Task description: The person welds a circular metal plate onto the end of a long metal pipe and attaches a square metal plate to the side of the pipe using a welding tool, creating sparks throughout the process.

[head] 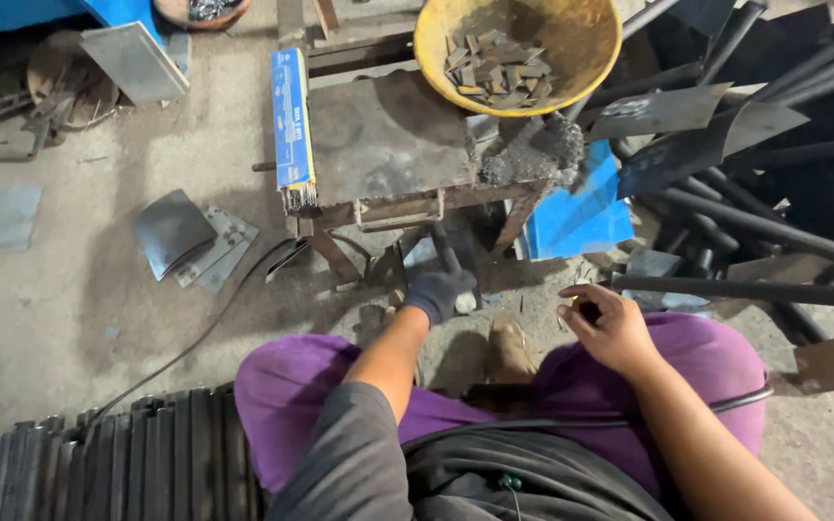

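Gripping something hidden, gloved left hand (439,294) obscures its contents.

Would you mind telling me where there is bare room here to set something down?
The low metal table has a bare top between the blue electrode box and the yellow bowl. The concrete floor left of the curved plates is open too. It is crowded on the right, where the dark rods pile up.

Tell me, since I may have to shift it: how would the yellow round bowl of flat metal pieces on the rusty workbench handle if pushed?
The yellow round bowl probably feels heavy, as many flat metal pieces are heaped inside. Its rim seems to overhang the rusty workbench edge, so a push could tip it. The loose pieces would likely slide.
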